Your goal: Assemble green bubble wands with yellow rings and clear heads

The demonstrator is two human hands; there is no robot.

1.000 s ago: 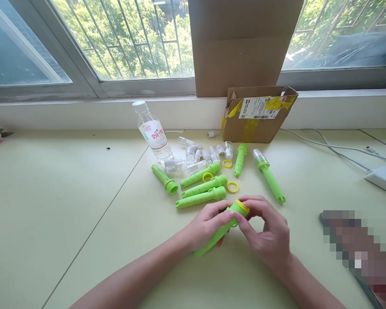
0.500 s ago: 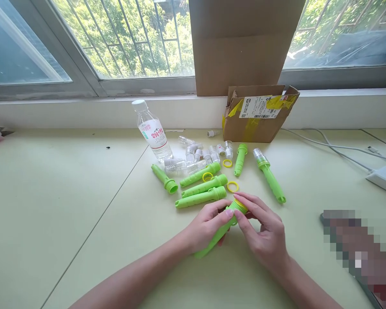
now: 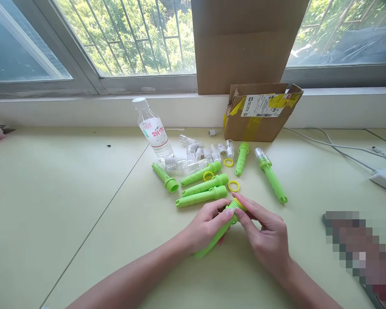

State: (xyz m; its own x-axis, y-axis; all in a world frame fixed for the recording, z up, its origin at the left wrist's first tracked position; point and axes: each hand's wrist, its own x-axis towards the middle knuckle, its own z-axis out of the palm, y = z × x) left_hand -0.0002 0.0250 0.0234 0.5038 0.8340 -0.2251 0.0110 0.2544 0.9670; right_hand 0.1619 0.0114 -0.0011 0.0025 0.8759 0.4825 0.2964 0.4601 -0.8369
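At the near middle of the desk (image 3: 83, 184), a green tube (image 3: 221, 230) is clasped in the left hand's closed grip, slanting from near left to far right; its yellow ring (image 3: 239, 203), at the far threaded end, is pinched by the right hand (image 3: 270, 240).

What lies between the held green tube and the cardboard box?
From the green tube to the cardboard box: two loose yellow rings, then another green tube lying just in front of the box. Head view shows it.
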